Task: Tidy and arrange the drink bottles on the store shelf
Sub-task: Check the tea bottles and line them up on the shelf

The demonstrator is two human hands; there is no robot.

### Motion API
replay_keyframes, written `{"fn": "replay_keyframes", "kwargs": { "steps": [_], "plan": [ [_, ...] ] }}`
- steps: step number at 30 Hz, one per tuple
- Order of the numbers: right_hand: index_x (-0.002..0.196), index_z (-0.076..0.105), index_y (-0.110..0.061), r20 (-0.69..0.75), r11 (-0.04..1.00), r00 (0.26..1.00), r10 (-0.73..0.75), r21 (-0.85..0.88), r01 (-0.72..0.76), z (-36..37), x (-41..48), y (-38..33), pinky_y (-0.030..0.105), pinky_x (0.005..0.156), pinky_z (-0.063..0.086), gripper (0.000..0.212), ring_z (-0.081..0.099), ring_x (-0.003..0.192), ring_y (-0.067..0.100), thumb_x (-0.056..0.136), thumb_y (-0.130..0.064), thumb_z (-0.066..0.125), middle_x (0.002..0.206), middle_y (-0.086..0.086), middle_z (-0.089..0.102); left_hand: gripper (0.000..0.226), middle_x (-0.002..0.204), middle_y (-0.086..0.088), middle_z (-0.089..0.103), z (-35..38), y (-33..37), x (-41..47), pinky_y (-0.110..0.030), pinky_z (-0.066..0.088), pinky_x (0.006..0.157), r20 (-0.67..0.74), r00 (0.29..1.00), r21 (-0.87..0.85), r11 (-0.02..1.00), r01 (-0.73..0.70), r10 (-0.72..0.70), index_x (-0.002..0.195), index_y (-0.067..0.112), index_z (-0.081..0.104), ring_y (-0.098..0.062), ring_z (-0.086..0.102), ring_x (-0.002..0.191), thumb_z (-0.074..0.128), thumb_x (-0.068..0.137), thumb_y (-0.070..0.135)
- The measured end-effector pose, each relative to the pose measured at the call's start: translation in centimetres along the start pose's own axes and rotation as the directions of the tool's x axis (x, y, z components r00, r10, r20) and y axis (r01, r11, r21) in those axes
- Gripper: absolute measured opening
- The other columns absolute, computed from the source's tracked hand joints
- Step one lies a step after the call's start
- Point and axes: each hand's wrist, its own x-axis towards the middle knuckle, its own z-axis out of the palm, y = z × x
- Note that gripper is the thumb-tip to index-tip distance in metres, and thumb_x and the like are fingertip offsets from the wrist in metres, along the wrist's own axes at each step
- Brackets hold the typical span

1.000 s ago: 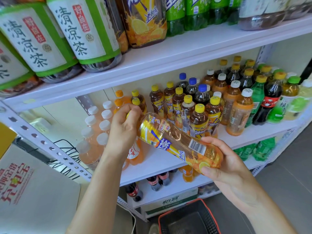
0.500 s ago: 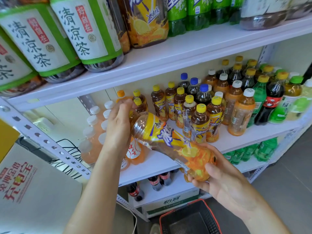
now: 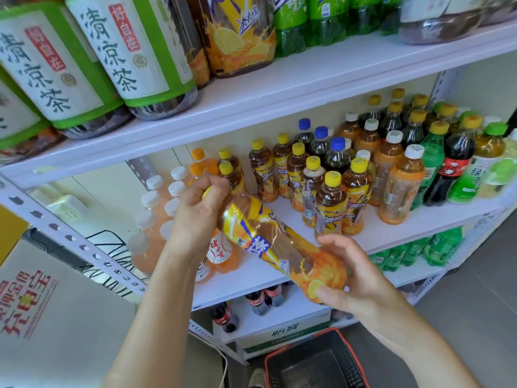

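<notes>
A shop: stocked drink shelves (image 3: pixel 279 88), shopping basket (image 3: pixel 316 359).

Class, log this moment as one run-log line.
left hand: grips cap end | right hand: cups base | iced tea bottle: tilted, held before middle shelf | step: not yet shelved

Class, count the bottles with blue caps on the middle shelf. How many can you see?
3. The blue-capped dark drink bottles stand in one line running front to back, among the yellow-capped ones: rear, middle, front. More may be hidden behind.
</notes>
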Motion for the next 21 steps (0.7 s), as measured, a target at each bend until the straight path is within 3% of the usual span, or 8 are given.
{"fn": "replay_keyframes", "kwargs": {
  "steps": [2,4,8,12,14,17,21],
  "plan": [
    [0.126,0.059,-0.029,0.078,0.965,0.988,0.131,0.219,-0.145,0.1,0.3,0.1,0.037,0.085,0.054,0.067,0.065,0.102,0.025,0.066,-0.037,0.088,0.124,0.011,0.063,0.021,0.059,0.007,0.055,0.3,0.1,0.0,-0.021,0.043,0.05,0.038,0.997,0.042,0.997,-0.066,0.064,0.067,0.026,0.064,-0.009,0.05,0.054,0.059,0.087,0.027],
    [0.119,0.065,-0.026,0.091,0.939,0.974,0.206,0.263,-0.223,0.6,0.4,0.6,0.043,0.083,0.055,0.06,0.066,0.097,0.025,0.065,-0.041,0.087,0.119,0.012,0.067,0.021,0.061,0.006,0.055,0.7,0.1,0.0,-0.021,0.042,0.052,0.065,0.993,0.059,0.992,-0.107,0.103,0.068,0.027,0.064,-0.01,0.049,0.057,0.059,0.088,0.029],
    [0.115,0.065,-0.029,-0.015,0.975,0.988,0.156,0.164,-0.151,1.3,0.5,1.3,0.04,0.078,0.058,0.062,0.069,0.096,0.024,0.06,-0.045,0.09,0.112,0.009,0.07,0.018,0.071,0.001,0.057,1.0,0.2,0.2,-0.031,0.042,0.063,0.078,0.994,0.096,0.991,-0.09,0.083,0.073,0.028,0.066,-0.017,0.051,0.069,0.058,0.089,0.033],
    [0.109,0.066,-0.035,-0.146,0.999,0.989,0.033,-0.002,-0.034,1.3,0.7,1.3,0.039,0.076,0.059,0.051,0.071,0.094,0.022,0.062,-0.044,0.085,0.104,0.005,0.073,0.021,0.068,0.013,0.067,0.1,0.2,1.1,-0.026,0.047,0.065,0.114,0.992,0.399,0.917,0.008,-0.058,0.079,0.027,0.067,-0.002,0.06,0.065,0.059,0.094,0.041],
    [0.107,0.064,-0.042,-0.203,0.991,0.979,-0.022,-0.135,-0.005,1.4,0.8,1.6,0.027,0.077,0.057,0.05,0.07,0.092,0.012,0.062,-0.049,0.083,0.101,-0.004,0.074,0.027,0.058,0.02,0.065,0.0,-0.2,1.2,-0.017,0.043,0.055,0.083,0.991,0.533,0.845,0.043,-0.103,0.075,0.024,0.065,0.006,0.057,0.053,0.059,0.096,0.041],
    [0.107,0.064,-0.042,-0.27,0.977,0.96,-0.07,-0.213,0.011,1.4,1.1,2.6,0.011,0.073,0.05,0.048,0.068,0.087,0.002,0.063,-0.039,0.082,0.098,-0.013,0.073,0.025,0.052,0.021,0.062,-0.1,-1.2,0.8,-0.006,0.036,0.043,0.047,0.993,0.512,0.856,0.071,-0.111,0.076,0.023,0.062,0.007,0.054,0.046,0.06,0.095,0.038],
    [0.11,0.062,-0.03,-0.304,0.969,0.95,-0.072,-0.247,-0.005,1.3,1.8,3.6,0.013,0.07,0.05,0.05,0.067,0.084,0.005,0.068,-0.023,0.088,0.097,-0.009,0.071,0.021,0.061,0.01,0.063,-0.6,-1.6,0.6,-0.016,0.045,0.054,0.105,0.986,0.43,0.9,0.072,-0.128,0.082,0.022,0.063,-0.004,0.055,0.056,0.06,0.094,0.039]
  ]
}}
